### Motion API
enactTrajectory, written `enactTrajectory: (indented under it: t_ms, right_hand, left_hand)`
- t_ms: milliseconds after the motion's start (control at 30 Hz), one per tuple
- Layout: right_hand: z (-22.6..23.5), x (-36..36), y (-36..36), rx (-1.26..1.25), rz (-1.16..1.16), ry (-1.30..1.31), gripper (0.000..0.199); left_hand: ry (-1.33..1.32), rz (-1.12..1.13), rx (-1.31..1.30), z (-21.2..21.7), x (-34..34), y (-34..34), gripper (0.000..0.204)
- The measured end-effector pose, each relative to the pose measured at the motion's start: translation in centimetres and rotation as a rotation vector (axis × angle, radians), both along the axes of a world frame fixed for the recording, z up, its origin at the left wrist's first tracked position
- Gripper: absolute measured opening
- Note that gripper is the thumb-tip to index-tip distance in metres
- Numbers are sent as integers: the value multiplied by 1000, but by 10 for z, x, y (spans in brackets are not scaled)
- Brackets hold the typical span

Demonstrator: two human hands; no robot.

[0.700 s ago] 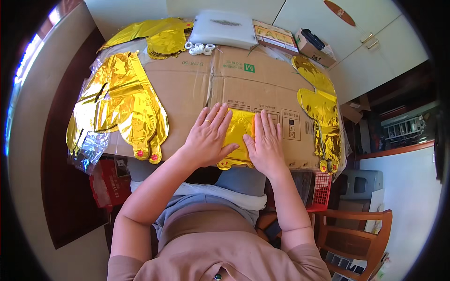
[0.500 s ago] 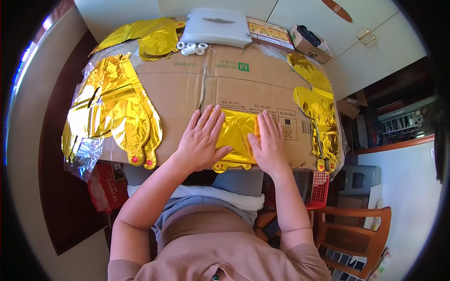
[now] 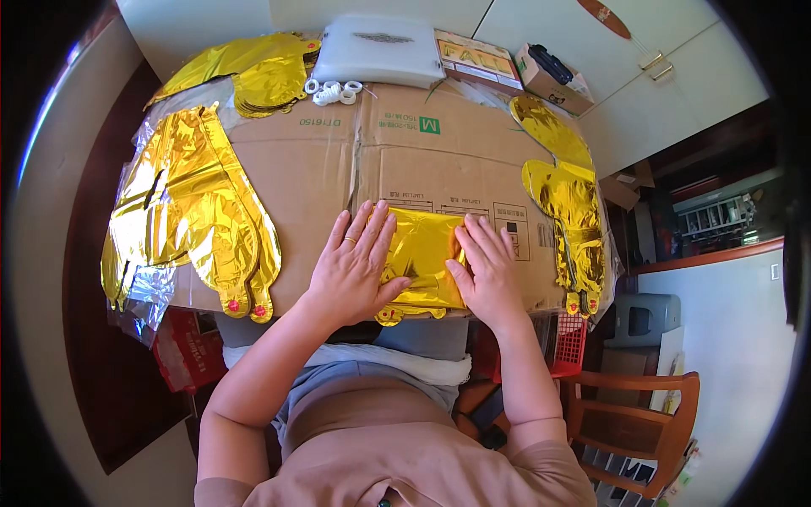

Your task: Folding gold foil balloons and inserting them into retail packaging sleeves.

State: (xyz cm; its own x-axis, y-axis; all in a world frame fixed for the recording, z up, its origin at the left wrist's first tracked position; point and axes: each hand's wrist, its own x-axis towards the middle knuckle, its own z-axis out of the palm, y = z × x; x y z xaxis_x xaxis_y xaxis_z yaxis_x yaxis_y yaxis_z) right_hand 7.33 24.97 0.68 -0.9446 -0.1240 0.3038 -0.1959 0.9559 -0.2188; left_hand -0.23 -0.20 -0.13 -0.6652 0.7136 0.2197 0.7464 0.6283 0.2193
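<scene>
A folded gold foil balloon (image 3: 418, 253) lies flat on the cardboard sheet (image 3: 312, 186) at the near edge, a rounded tab poking out on my side. My left hand (image 3: 353, 266) rests flat over its left edge, fingers stretched out and a ring on one of them. On its right edge lies my right hand (image 3: 486, 275), fingers extended and thumb on the foil. Neither hand grips anything. A pile of flat gold foil balloons (image 3: 194, 211) with red dots on their tabs spreads at the left. Another gold foil pile (image 3: 570, 198) lies along the right side.
More gold foil (image 3: 253, 74) lies at the far left. White tape rings (image 3: 334, 91) sit before a translucent plastic case (image 3: 380, 52). A flat printed box (image 3: 479, 63) and a small carton (image 3: 553, 80) stand beside it. A wooden chair (image 3: 629, 383) is at my right.
Both hands stay flat on the folded foil balloon, with only slight movement. The view has shifted a little, so the table's things appear slightly left.
</scene>
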Motion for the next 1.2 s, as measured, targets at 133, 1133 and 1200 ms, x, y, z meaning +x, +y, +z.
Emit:
enactTrajectory:
  t_ms: [133, 1133, 1200]
  right_hand:
    - [-5, 2, 3, 19, -8, 18, 51]
    - [-10, 74, -23, -188, 50, 152, 40]
    - [-5, 78, -26, -159, 79, 198, 45]
  left_hand:
    - [-8, 1, 17, 2, 0, 0, 88]
    - [-35, -344, 332, 21, 18, -38, 48]
    - [-25, -323, 304, 21, 19, -43, 49]
